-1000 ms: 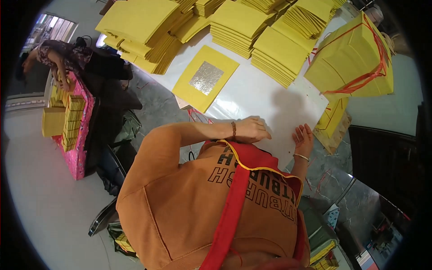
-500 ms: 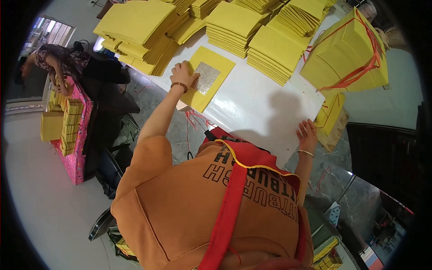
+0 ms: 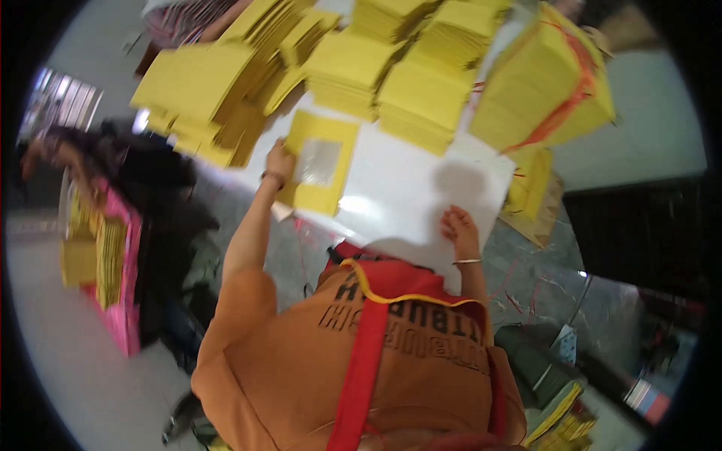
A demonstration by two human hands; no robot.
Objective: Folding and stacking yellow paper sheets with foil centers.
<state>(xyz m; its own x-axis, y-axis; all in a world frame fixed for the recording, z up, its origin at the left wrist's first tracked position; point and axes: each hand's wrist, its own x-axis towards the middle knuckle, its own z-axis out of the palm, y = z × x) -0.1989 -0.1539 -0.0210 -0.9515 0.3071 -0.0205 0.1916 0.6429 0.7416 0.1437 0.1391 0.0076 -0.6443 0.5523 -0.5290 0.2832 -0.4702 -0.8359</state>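
Yel. sheet point(image 3: 314, 197), silver ctr point(image 3: 319, 163), on tbl point(image 3: 398, 199)

You have moderately bright indoor light, with a glowing window point(image 3: 71, 98) at far left, white glare on the tabletop point(image 3: 406, 180), a pale sheen on the panel in the yellow sheet point(image 3: 316, 163), and a soft, rounded shadow beyond your right hand point(image 3: 459, 225). Blur smears your view, softening the lettering on your orange top point(image 3: 301, 376) and the person point(image 3: 60, 158) at left. Fisheye distortion bends straight edges toward a black rim, while the far right sinks into dimness.
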